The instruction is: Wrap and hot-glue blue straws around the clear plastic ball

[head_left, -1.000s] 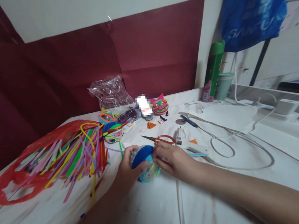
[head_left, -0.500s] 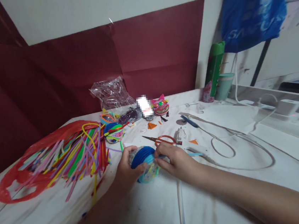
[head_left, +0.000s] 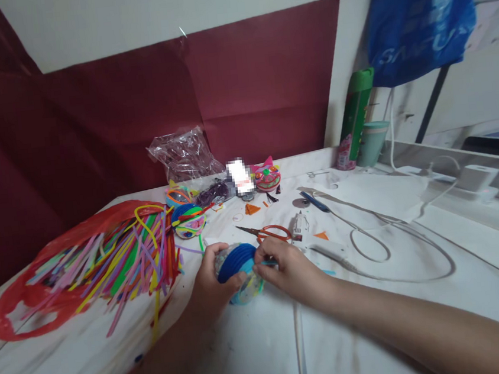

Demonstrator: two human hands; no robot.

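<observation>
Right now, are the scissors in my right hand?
No, the scissors lie on the table just beyond your right hand, which is at the blue ball in your left hand.

Blue bag (head_left: 419, 20) hung at upper right; green can (head_left: 355, 119), pale-green cup (head_left: 373, 145) placed right of centre; maroon sheeting (head_left: 126, 116) spread across upper left.

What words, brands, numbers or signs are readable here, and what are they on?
"SA…U" on the blue bag; middle letters unclear, larger white marks above blurred.
Green spray can: print too blurred to read.
Pixelated white rectangle: unreadable.
Small white object: markings too small.
</observation>
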